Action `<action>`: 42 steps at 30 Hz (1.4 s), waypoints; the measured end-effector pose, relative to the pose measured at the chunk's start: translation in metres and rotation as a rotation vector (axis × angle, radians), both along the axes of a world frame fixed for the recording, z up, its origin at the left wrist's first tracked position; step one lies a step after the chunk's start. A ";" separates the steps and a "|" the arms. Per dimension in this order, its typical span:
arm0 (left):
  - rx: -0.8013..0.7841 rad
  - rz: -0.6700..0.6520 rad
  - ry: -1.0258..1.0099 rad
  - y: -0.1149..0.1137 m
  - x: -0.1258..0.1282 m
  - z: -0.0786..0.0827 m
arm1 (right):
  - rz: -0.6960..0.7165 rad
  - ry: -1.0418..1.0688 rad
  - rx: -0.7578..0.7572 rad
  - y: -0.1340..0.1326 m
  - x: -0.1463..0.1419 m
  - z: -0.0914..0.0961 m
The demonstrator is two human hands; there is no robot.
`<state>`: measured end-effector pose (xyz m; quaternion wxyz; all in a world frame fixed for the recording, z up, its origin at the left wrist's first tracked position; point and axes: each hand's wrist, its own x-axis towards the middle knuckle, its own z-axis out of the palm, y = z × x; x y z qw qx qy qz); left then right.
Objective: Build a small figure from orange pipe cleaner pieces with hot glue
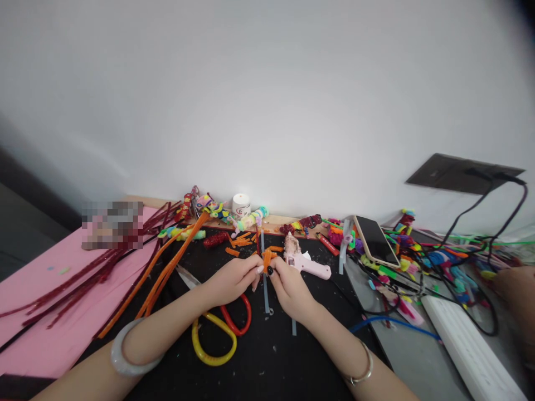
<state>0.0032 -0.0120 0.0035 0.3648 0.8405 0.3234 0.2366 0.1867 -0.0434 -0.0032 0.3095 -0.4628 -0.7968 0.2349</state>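
Note:
My left hand (240,274) and my right hand (289,283) meet over the black work surface, fingers pinched around a small bundle of orange pipe cleaner (266,257). Its lower part is hidden by the fingertips. Below my left wrist lie scissors (214,356) with one yellow and one red handle loop, their blades partly under the forearm. A translucent glue stick (266,295) lies beneath the hands. Just right of my right hand rests a pink glue gun (311,266). Short cut orange pieces (243,239) are scattered behind the hands.
Long dark red pipe cleaners (104,264) and orange ones (167,275) stretch across the left. A white paper roll (241,206) stands by the wall. To the right are a phone (376,239), tangled cables, a white power strip (468,345) and another person's hand (516,289).

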 end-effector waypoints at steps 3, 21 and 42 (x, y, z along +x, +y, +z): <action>0.010 0.001 0.010 0.000 0.000 0.000 | -0.003 -0.002 0.007 0.000 -0.001 0.000; 0.007 -0.028 0.004 0.000 0.000 0.003 | 0.007 0.002 0.027 0.000 -0.001 -0.003; 0.002 -0.039 0.002 0.000 -0.001 0.002 | 0.024 -0.004 -0.003 0.002 -0.001 -0.004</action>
